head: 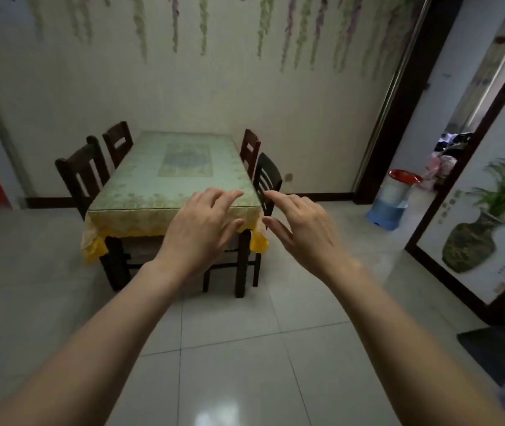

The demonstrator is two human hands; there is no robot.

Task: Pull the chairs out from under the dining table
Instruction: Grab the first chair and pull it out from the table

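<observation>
Chairs' (84, 175) seats hidden under dining table (171, 179) cloth.

Near-right chair (266, 176) seat behind hands (202, 229).

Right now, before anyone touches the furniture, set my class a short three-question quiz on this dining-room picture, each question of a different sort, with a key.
1. True or false: the left hand is gripping a chair back.
2. How many chairs show at the dining table?
A) two
B) four
C) six
3. Fill in: the chair nearest the right hand is the ____ one.

Key:
1. False. Both hands are open in the air, holding nothing.
2. B: near left chair, far left chair, far right chair, black chair.
3. Black, at the table's near right corner.
</observation>
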